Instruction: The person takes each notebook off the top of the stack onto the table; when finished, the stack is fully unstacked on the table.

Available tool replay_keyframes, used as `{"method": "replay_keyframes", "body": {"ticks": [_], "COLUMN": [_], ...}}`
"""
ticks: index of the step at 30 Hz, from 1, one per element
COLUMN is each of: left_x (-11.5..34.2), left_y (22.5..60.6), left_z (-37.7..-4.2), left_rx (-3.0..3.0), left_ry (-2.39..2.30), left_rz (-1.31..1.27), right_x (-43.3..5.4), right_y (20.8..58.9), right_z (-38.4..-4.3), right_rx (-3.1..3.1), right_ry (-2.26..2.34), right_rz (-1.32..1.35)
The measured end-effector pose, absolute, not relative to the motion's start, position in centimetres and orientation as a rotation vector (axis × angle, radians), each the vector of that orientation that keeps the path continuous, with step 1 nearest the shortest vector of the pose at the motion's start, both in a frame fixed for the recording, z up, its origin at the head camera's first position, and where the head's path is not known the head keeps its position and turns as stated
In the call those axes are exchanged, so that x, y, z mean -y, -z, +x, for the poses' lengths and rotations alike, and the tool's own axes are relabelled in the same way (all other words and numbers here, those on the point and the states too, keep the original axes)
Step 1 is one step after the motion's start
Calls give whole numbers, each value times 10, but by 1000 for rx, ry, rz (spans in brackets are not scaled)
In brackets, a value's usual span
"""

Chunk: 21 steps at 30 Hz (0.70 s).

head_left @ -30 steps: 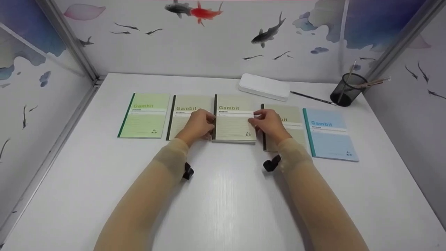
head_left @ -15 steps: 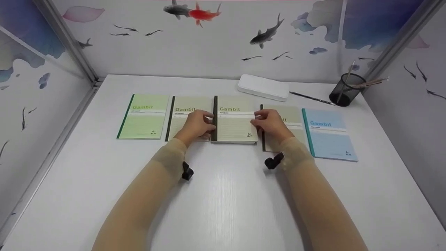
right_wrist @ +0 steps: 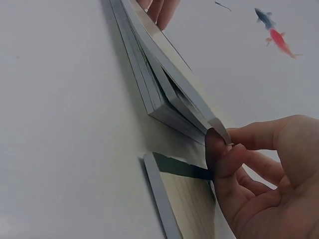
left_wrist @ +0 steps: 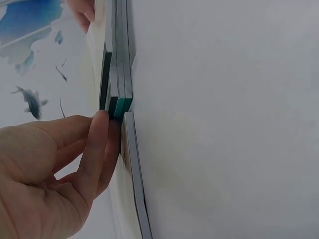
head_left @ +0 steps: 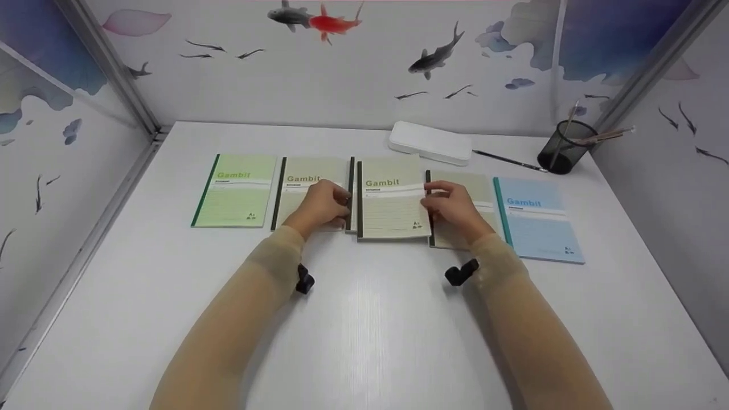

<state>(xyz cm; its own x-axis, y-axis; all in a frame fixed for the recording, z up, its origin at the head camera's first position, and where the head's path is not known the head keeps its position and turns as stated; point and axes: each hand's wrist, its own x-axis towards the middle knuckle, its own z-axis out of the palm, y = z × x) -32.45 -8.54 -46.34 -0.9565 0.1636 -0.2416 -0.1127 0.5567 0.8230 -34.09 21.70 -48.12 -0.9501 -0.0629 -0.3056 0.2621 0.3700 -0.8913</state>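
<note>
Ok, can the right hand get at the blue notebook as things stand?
Probably not just yet: the right hand pinches the top beige notebook. Once freed, likely yes: the blue notebook lies to its right, nothing seen on its cover.

Left to right across the table [head_left: 364, 341], here we go: the first notebook [head_left: 234, 193], the second notebook [head_left: 313, 169], then the middle stack [head_left: 351, 171] with the top notebook [head_left: 393, 210] over it, offset right and nearer us, then the fourth notebook [head_left: 446, 230], then the end notebook [head_left: 538, 233]. Behind them we've got a case [head_left: 431, 142], a cup [head_left: 561, 162] to its right with pencils [head_left: 606, 136] inside, and a loose pencil [head_left: 508, 160] between.
</note>
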Motion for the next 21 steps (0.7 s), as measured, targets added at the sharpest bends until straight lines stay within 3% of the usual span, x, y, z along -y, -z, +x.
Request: {"method": "replay_keyframes", "body": {"ticks": [21], "left_x": [85], "left_y": [461], "left_z": [-321], "left_rx": [-2510], "left_ry": [-1336], "left_rz": [67], "right_x": [-241], "right_y": [472], "right_z": [-286], "right_rx": [-2002], "right_ry": [1907], "right_rz": [137]}}
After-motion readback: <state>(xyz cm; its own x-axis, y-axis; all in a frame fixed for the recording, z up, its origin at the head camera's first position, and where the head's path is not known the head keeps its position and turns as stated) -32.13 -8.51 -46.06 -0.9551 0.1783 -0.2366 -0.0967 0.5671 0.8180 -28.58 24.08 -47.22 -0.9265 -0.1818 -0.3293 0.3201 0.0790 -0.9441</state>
